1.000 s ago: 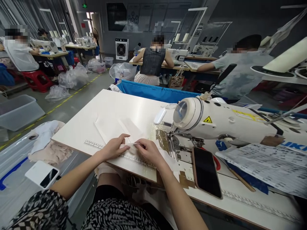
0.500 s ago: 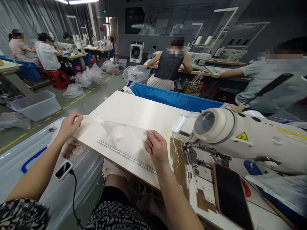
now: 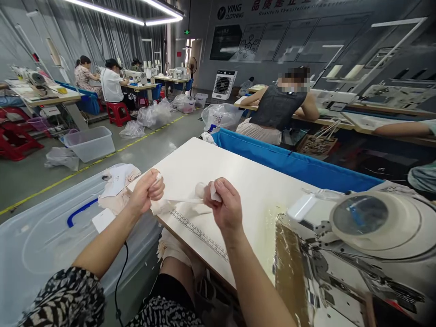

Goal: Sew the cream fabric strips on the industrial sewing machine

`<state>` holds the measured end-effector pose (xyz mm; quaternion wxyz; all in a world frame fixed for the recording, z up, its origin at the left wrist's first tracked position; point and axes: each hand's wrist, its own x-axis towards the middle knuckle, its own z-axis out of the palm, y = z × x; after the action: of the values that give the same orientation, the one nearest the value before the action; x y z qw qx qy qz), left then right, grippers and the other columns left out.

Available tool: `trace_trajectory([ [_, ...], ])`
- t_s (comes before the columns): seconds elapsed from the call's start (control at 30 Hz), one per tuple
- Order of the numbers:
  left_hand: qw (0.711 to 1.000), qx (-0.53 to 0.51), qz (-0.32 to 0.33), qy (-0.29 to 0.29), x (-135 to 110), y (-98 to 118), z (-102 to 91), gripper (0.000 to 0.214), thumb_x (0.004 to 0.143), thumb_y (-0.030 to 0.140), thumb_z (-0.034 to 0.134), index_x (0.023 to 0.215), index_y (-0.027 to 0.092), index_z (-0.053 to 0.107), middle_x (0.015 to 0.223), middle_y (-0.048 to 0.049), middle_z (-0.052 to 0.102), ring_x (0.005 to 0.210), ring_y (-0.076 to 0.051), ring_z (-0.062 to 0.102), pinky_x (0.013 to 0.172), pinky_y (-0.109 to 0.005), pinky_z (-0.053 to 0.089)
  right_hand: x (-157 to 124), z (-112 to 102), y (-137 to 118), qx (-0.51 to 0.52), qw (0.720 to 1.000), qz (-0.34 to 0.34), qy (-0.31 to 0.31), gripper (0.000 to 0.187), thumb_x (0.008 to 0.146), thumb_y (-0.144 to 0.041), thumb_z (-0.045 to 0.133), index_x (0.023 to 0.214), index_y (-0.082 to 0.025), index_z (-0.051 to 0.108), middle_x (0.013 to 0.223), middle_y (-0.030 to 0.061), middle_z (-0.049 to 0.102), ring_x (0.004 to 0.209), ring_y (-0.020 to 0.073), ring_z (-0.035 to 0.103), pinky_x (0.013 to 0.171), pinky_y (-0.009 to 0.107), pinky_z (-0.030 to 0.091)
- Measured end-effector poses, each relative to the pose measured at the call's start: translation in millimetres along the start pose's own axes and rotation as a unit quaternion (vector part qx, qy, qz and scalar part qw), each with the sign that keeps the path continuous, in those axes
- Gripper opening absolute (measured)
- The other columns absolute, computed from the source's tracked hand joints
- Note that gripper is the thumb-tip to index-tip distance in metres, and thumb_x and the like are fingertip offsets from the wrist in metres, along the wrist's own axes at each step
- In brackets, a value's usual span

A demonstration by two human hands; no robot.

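Observation:
My left hand (image 3: 146, 192) is closed on one end of a narrow white fabric piece (image 3: 182, 200), held just above the near left corner of the white sewing table (image 3: 238, 181). My right hand (image 3: 225, 204) is closed on the other end, so the fabric stretches taut between the two fists. A printed ruler strip (image 3: 199, 234) runs along the table edge under my hands. The white sewing machine (image 3: 368, 227) stands to the right, its head about a hand's width from my right hand.
A clear plastic bin (image 3: 41, 236) with a blue handle sits at my left, with cloth pieces (image 3: 117, 184) on its lid. A blue fabric trough (image 3: 293, 163) hangs behind the table. Other people sit sewing at tables beyond. A clear tub (image 3: 90, 143) stands on the floor.
The hands lifted the fabric off the table, spread it wide, then drew closer and bunched it into a narrow taut strip. The view swung left and up.

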<state>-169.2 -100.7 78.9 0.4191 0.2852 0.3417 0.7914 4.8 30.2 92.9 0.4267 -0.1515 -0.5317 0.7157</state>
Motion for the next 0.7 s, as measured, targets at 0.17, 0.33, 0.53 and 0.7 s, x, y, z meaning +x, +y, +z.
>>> trace_trajectory([
  [0.17,0.99,0.031,0.082,0.114,-4.4,43.2,-44.7,0.039,0.075,0.027,0.075,0.065,0.018,0.039,0.05,0.0099,0.03,0.036,-0.002,0.022,0.034,-0.011,0.024,25.3,-34.1,-12.7,-0.043,0.993,-0.061,0.092,0.038,0.072,-0.039,0.071,0.057,-0.021,0.041,0.049,-0.0097,0.03,0.042,0.0059,0.025,0.039,0.017,0.025],
  [0.33,0.967,0.158,0.104,0.172,-13.4,52.8,-67.4,0.037,0.075,0.037,0.074,0.07,0.02,0.042,0.047,0.0101,0.031,0.034,-0.004,0.021,0.034,-0.013,0.018,57.1,-30.4,-17.8,-0.123,0.986,-0.08,0.082,0.038,0.077,-0.045,0.06,0.06,-0.023,0.035,0.049,-0.0111,0.024,0.04,0.0068,0.022,0.038,0.019,0.021],
  [0.53,0.732,0.681,0.034,-0.015,-13.8,13.8,-57.5,0.035,0.077,0.05,0.068,0.094,0.021,0.063,0.09,-0.0054,0.068,0.083,-0.022,0.062,0.067,-0.029,0.047,50.2,9.7,9.7,-0.355,0.924,-0.089,-0.113,0.026,0.067,-0.042,0.075,0.07,-0.022,0.059,0.068,-0.0001,0.064,0.059,0.0158,0.055,0.055,0.027,0.038],
  [0.7,0.545,0.828,-0.006,-0.129,-5.0,7.3,-53.2,0.023,0.091,0.037,0.053,0.098,0.019,0.066,0.089,-0.0083,0.069,0.091,-0.025,0.062,0.071,-0.031,0.043,27.9,20.8,46.6,-0.67,0.668,-0.118,-0.303,0.029,0.085,-0.044,0.068,0.101,-0.02,0.064,0.08,0.0074,0.072,0.073,0.0276,0.066,0.056,0.028,0.034],
])
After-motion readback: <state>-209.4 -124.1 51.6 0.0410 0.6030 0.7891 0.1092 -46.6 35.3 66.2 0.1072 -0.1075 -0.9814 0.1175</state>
